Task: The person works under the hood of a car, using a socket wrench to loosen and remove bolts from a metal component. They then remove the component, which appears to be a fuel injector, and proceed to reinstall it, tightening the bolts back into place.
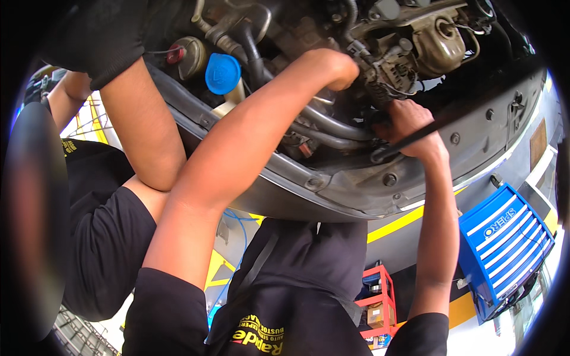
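I am leaning over an open car engine bay with both hands in it. My left hand [339, 68] reaches down beside a corrugated hose and wiring, its wrist bent and its fingers hidden from view. To its right and nearer the front edge, my right hand [411, 123] is curled, knuckles up, next to a wiring bundle [377, 89]; what its fingers hold is hidden. A blurred dark rod [460, 115] crosses in front of the right hand. Thick black hoses [332, 121] run below my left wrist. A brownish metal housing [439, 44] sits behind the hands.
A blue cap [223, 73] stands left of my left forearm. At far left is a co-worker, with a black-gloved arm [139, 113] across the bay's edge. The front body panel [332, 193] curves below my hands. A blue tool cabinet [504, 249] and red cart [380, 302] stand on the floor.
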`<state>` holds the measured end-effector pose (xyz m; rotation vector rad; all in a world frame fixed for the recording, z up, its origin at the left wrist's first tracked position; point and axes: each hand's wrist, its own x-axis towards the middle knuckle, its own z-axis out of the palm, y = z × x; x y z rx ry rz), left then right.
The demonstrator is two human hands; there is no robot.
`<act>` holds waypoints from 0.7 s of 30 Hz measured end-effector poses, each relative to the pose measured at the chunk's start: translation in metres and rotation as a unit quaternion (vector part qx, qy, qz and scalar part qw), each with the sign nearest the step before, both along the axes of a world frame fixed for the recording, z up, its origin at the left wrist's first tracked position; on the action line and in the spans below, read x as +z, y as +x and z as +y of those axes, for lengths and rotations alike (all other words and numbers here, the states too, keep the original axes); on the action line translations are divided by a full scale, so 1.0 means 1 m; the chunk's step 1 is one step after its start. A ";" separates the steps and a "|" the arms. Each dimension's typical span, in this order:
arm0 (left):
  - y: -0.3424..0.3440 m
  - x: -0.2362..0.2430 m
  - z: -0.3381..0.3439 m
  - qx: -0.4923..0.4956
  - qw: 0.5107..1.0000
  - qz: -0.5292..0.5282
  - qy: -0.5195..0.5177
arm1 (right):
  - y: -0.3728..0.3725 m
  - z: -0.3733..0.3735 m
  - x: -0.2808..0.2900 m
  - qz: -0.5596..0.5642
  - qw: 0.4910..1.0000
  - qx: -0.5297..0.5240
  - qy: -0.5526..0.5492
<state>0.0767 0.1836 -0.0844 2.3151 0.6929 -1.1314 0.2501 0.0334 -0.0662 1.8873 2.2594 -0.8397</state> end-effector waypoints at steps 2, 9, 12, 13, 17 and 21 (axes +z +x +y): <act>-0.012 -0.007 -0.003 -0.009 0.997 -0.077 0.012 | -0.002 0.001 0.008 0.000 1.000 0.010 -0.014; -0.016 -0.094 -0.001 -0.129 0.984 -0.017 0.121 | 0.006 0.012 0.033 0.004 0.987 0.133 -0.094; 0.000 -0.068 -0.017 -0.044 0.992 0.025 0.111 | 0.013 0.002 0.034 0.019 0.994 0.106 -0.021; 0.002 -0.065 -0.020 -0.038 0.993 0.036 0.109 | 0.013 0.000 0.033 0.033 0.993 0.111 0.022; 0.012 -0.058 -0.029 -0.014 0.994 0.057 0.096 | 0.012 0.008 0.032 -0.009 0.994 0.105 -0.022; 0.011 -0.061 -0.032 0.037 0.992 0.036 0.116 | 0.004 0.020 0.025 -0.019 0.990 0.100 -0.098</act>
